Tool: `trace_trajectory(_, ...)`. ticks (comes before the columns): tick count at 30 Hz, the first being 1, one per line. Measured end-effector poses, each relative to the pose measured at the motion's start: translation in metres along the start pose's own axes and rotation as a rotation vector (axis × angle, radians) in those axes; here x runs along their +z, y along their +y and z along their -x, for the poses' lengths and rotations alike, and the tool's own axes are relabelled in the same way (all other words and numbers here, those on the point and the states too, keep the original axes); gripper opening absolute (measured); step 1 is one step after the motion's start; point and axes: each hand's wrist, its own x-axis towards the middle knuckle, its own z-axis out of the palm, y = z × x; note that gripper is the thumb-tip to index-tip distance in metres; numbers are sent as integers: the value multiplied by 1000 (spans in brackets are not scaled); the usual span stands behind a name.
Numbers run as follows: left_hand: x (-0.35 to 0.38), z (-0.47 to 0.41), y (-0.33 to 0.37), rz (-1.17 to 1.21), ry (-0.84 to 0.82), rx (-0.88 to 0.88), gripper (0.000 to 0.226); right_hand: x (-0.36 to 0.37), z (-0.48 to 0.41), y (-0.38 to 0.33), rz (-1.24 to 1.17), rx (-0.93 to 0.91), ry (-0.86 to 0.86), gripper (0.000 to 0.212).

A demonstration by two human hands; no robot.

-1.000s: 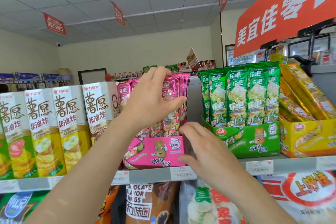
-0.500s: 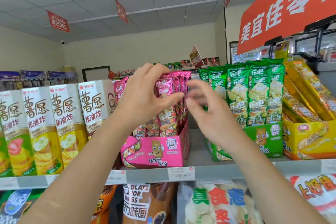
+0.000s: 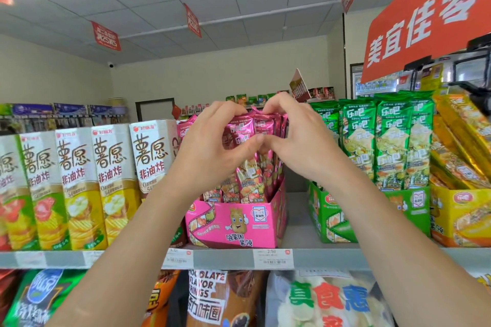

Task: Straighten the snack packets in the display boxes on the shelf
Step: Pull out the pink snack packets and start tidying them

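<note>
Between left hand [image 3: 212, 151] and right hand [image 3: 303, 146]: pink packets [image 3: 248, 180], my fingers curled round tops. Squaring bunch; next, likely seat upright.

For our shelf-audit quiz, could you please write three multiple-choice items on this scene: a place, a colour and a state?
1. Where does the pink display box stand? A. on the floor; B. between the white-and-yellow cartons and the green display box; C. atop the cartons.
2. What colour is the rightmost display box? A. yellow; B. blue; C. white.
3. What are the left hand and right hand doing? A. hanging idle; B. lifting the green display box; C. gripping the pink packets.
Answers: 1 B, those two flank it on the shelf; 2 A, its front panel is yellow; 3 C, the fingers of both hands curl over the packet tops.
</note>
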Motion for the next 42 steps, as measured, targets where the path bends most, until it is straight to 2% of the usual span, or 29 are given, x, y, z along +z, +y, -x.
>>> trace_trajectory(3, -2, 0, 1, 14, 12, 0, 34, -8, -10, -13, -274, 26, 55, 32)
trace_trajectory(5, -2, 0, 1, 19, -10, -21, 35, -21, -20, -20, -422, 29, 225, 41)
trace_trajectory(7, -1, -1, 1, 11, -47, -41, 36, -39, -30, -25, -537, -43, 431, 50)
trace_trajectory(10, -2, -5, 3, -26, -104, -56, 45, -60, -35, -31, -583, -197, 651, 47)
trace_trajectory(13, -6, -9, 6, -62, -134, -42, 56, -63, -21, -31, -589, -299, 713, 37)
trace_trajectory(16, -7, -13, 10, -76, -139, -55, 54, -57, -3, -25, -689, -260, 672, 37)
trace_trajectory(19, -6, -15, 12, -83, -130, -67, 49, -48, 16, -19, -827, -66, 562, 41)
trace_trajectory(22, -5, -17, 14, -85, -110, -57, 36, -38, 33, -13, -833, 100, 379, 37)
trace_trajectory(27, -7, -8, 37, -112, 66, -16, 23, -28, 54, -9, -952, 198, 218, 27)
trace_trajectory(30, 4, 21, 72, 37, 98, -31, 21, -26, 63, -10, -1128, 218, 231, 35)
trace_trajectory(32, 18, 47, 94, 223, -21, -126, 32, -25, 67, -13, -1278, 229, 259, 39)
trace_trajectory(34, 34, 68, 108, 482, -142, -285, 48, -23, 73, -13, -1330, 236, 286, 36)
trace_trajectory(37, 51, 88, 114, 844, -126, -444, 45, -19, 81, -11, -1241, 296, 323, 31)
trace_trajectory(39, 55, 95, 118, 835, -55, -428, 44, -20, 86, -11, -1078, 305, 325, 30)
trace_trajectory(42, 59, 102, 122, 694, 20, -428, 51, -24, 91, -18, -853, 186, 270, 26)
